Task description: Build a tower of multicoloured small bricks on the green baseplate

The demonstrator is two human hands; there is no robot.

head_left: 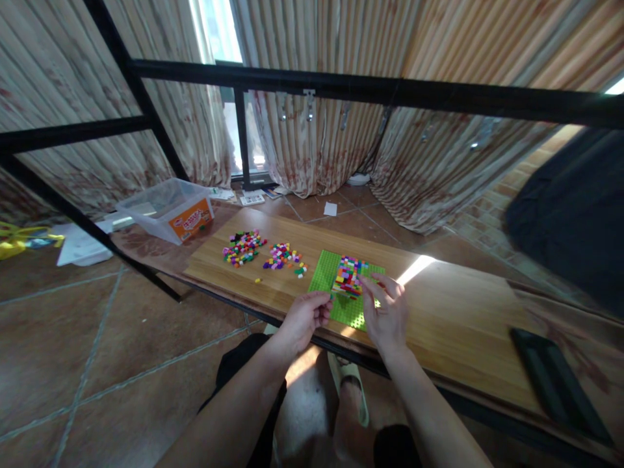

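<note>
A green studded baseplate (pixel 324 273) lies on the wooden board, bearing a block of many-coloured toy bricks (pixel 348 274) built up in layers. My left hand (pixel 306 315) is at the plate's near left edge, thumb and forefinger pinched together; a tiny greenish piece seems to show at the fingertips, too small to make out surely. On the right side of the brick block, my right hand (pixel 385 309) has its fingers curved, the fingertips at the bricks' right edge. Whether it grips a brick cannot be seen.
Two piles of loose bricks, one farther left (pixel 244 248) and one nearer (pixel 283 257), lie on the wooden board (pixel 439 312). A clear plastic box (pixel 168 208) with an orange label stands at the left end. A dark flat object (pixel 558 383) lies right. A black metal bar (pixel 341 84) crosses beyond.
</note>
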